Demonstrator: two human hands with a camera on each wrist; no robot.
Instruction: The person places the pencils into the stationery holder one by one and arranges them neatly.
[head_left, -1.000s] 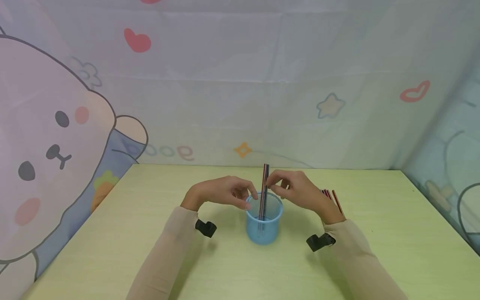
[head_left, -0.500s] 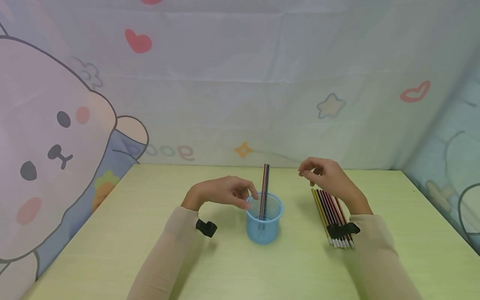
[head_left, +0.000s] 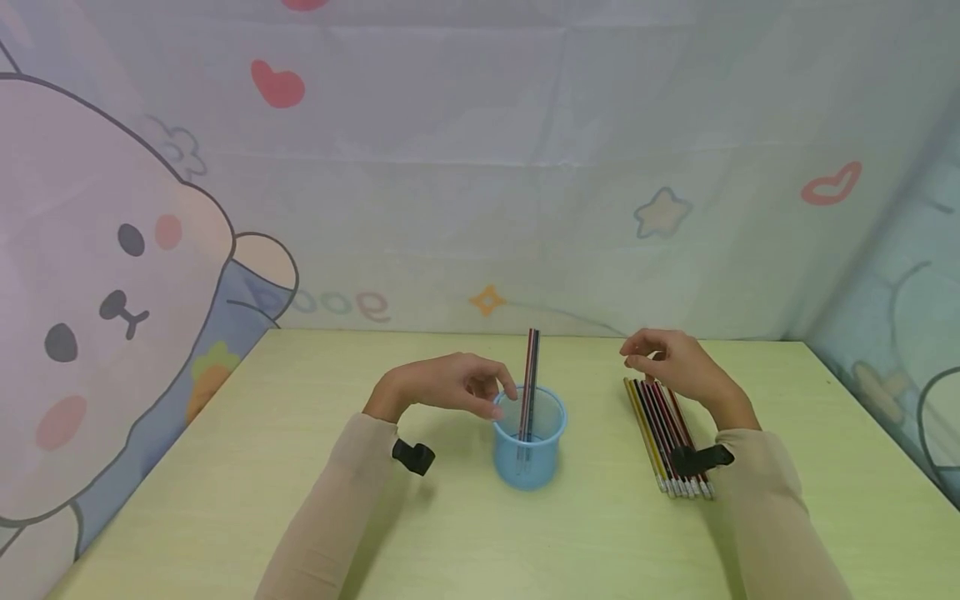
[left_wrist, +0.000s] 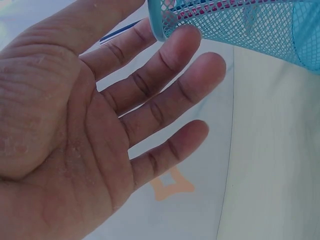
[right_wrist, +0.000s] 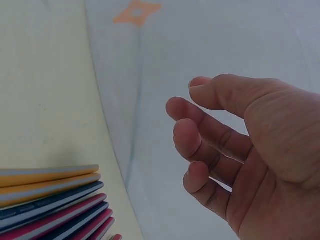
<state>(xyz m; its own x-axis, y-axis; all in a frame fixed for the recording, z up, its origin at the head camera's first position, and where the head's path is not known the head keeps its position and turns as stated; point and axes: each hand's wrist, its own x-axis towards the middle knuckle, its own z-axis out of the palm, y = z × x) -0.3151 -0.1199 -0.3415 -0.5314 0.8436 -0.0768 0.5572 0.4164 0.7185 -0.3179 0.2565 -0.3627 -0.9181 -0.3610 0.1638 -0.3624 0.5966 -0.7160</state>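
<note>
A light-blue mesh pencil cup point(head_left: 527, 462) stands upright on the table. Inside it, a few dark and red striped pencils point(head_left: 529, 375) lean together. My left hand point(head_left: 450, 385) is at the cup's left rim, with thumb and index finger by the rim. In the left wrist view its fingers point(left_wrist: 155, 112) are spread and relaxed beside the mesh. My right hand point(head_left: 678, 367) hovers over the far ends of a row of pencils point(head_left: 660, 425). Its fingers are loosely bent, with nothing between them in the right wrist view.
The row holds several yellow, dark and red striped pencils side by side, eraser ends towards me, right of the cup. The right wrist camera partly covers them. A printed cloth backdrop point(head_left: 450, 167) rises behind the pale yellow-green table point(head_left: 300, 467).
My right hand has left the pencils in the cup, moved right, then lowered a little over the pencil row. The left hand and cup have stayed put.
</note>
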